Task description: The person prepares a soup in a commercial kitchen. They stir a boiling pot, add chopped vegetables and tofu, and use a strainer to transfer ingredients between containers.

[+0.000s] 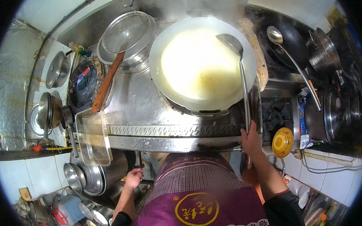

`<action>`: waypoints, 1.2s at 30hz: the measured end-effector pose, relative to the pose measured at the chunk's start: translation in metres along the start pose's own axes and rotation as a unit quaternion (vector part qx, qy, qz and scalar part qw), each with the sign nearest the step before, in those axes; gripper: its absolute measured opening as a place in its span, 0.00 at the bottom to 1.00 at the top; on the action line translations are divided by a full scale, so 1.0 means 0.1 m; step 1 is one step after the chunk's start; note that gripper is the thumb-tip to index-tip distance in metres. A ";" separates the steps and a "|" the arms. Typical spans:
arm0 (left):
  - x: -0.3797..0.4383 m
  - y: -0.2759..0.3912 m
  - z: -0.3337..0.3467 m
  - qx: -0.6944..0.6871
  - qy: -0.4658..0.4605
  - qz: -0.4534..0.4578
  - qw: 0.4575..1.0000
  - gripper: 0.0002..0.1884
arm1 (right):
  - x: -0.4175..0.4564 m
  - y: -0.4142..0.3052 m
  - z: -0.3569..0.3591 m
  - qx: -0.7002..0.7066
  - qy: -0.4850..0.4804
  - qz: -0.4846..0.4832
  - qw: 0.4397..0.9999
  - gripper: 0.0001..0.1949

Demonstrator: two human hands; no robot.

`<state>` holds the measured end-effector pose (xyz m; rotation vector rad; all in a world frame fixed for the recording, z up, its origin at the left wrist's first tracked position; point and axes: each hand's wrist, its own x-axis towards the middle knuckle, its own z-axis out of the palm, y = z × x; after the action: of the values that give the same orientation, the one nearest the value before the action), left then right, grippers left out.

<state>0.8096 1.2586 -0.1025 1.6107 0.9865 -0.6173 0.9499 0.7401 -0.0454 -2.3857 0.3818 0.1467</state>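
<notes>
My right hand (251,139) grips the handle of a long metal ladle (245,87), in front of the stove's edge. The ladle's bowl rests at the right side of a large wide metal wok (157,71), at the surface of a pale yellowish liquid (196,65). Glare and steam wash out much of that liquid. My left hand (134,178) hangs below the counter edge, its fingers curled, with nothing seen in it. Nearest to it is a large lidded metal pot (114,166).
A fine mesh strainer (127,32) with a wooden handle lies over metal basins left of the wok. A clear plastic tray (93,137) juts past the counter's front edge. To the right are a gas burner (277,113), a dark wok (284,47) and another ladle (297,65).
</notes>
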 end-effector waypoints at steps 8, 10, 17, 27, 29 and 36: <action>-0.03 -0.33 -0.12 0.003 0.007 -0.036 0.999 0.08 | 0.01 -0.06 -0.06 0.015 -0.011 -0.007 1.000 0.25; -0.02 -0.38 -0.16 0.000 -0.002 -0.026 1.000 0.09 | 0.01 -0.07 -0.06 0.014 -0.011 -0.006 1.000 0.25; -0.08 -0.22 -0.03 -0.030 0.014 -0.025 0.999 0.10 | 0.01 -0.11 -0.08 0.020 -0.006 -0.004 1.000 0.23; -0.08 -0.09 0.02 -0.040 0.016 -0.031 0.999 0.10 | 0.02 -0.03 -0.02 0.016 0.003 -0.004 1.000 0.23; -0.03 -0.17 -0.04 -0.058 0.005 -0.022 0.998 0.10 | 0.02 -0.04 -0.02 0.021 0.004 -0.007 1.000 0.22; 0.00 -0.23 -0.06 -0.036 0.001 -0.023 0.999 0.12 | 0.05 0.04 0.02 0.013 0.001 0.004 1.000 0.21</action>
<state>0.7894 1.2661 -0.1133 1.5292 1.0390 -0.6051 0.9530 0.7376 -0.0502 -2.3592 0.3925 0.1414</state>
